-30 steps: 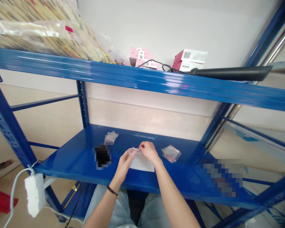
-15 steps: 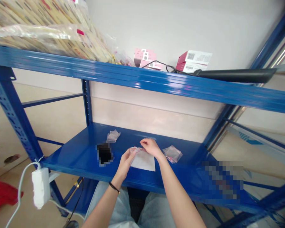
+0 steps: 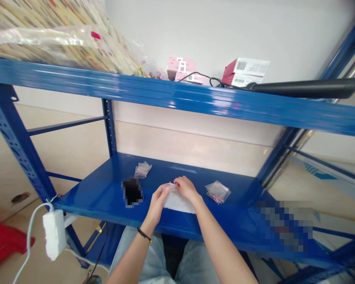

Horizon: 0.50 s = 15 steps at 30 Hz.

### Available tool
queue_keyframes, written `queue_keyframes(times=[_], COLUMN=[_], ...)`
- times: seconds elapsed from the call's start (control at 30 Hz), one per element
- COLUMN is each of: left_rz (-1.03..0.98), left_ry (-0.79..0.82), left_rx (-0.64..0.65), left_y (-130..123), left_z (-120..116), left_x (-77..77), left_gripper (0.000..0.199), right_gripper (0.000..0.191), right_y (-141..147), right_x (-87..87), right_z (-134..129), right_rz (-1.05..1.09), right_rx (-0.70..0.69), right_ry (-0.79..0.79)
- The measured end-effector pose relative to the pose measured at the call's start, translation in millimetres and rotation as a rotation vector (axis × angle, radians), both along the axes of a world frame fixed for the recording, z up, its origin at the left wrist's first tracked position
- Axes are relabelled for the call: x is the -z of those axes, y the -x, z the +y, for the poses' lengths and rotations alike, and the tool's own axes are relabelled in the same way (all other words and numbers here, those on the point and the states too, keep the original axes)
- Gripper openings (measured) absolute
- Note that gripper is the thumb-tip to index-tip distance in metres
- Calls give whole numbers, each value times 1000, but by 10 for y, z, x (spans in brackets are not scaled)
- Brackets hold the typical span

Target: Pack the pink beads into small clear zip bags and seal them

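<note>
Head view: looking forward and down into a blue steel shelving unit [image 3: 106, 126], with both forearms entering from the bottom edge.

Left hand [image 3: 156, 205]: raised from the wrist, palm turned inward, above the lower shelf; black cord bracelet [image 3: 144, 234] around the wrist.

Right hand [image 3: 186, 188]: angled in from the lower right, knuckles up, close against the left hand.

Fingers [image 3: 179, 182]: curled and pinching from both sides, grasping a small clear plastic bag [image 3: 169, 187] at centre frame, just above a white sheet [image 3: 179, 204].

Beside the hands: a stack of clear bags with pink contents [image 3: 218, 192] to the right; a loose clear bag [image 3: 142, 169] at upper left of the hands; a black object [image 3: 132, 192] to the left.

Hidden or unclear: bag contents mostly covered by the fingers; black object and a patch on the shelf at lower right [image 3: 284, 225] pixelated beyond recognition.

Upper shelf: large plastic-wrapped bundle [image 3: 62, 43] at upper left, pink boxes [image 3: 181, 69] and a red-and-white box [image 3: 245, 72] near the wall, black handle [image 3: 307, 88] at right.

Lower left: white power strip [image 3: 54, 234] hanging by its cable, beside a red stool [image 3: 2, 240].

Labels: barcode stickers on the boxes, too small to read; no brand legible.
</note>
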<state>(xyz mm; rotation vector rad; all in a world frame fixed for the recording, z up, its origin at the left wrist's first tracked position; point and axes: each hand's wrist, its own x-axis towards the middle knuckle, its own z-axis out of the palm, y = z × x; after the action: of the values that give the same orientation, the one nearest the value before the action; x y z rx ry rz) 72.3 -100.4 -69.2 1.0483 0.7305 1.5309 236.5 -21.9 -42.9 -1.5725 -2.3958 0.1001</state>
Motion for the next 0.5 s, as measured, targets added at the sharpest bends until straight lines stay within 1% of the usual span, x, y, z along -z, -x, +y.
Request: queue_keyframes(times=[0.1,0.2,0.33,0.43,0.5], left_rz=[-6,-19,-67,-91,-98], left_ry=[-3,2,31,24,24], left_rx=[-7,-2,15,30,28], left_y=[-5,-4,-4,-9,-10], left_z=[8,11,18,28,36], left_x=[14,17,33,54,69], left_gripper=[37,36,36,37,37], right_gripper=[32,29,25,25,24], right_y=[-33,-55,-23,14,24], right_x=[-49,-95,-88,-88,-141], right_z=[18,6,-43,-65,-68], right_rz=[-9,-37,-70,-62,-33], right_rx=[-13,-62,-116,-126,-138], right_ry=[-15,3,26,20,7])
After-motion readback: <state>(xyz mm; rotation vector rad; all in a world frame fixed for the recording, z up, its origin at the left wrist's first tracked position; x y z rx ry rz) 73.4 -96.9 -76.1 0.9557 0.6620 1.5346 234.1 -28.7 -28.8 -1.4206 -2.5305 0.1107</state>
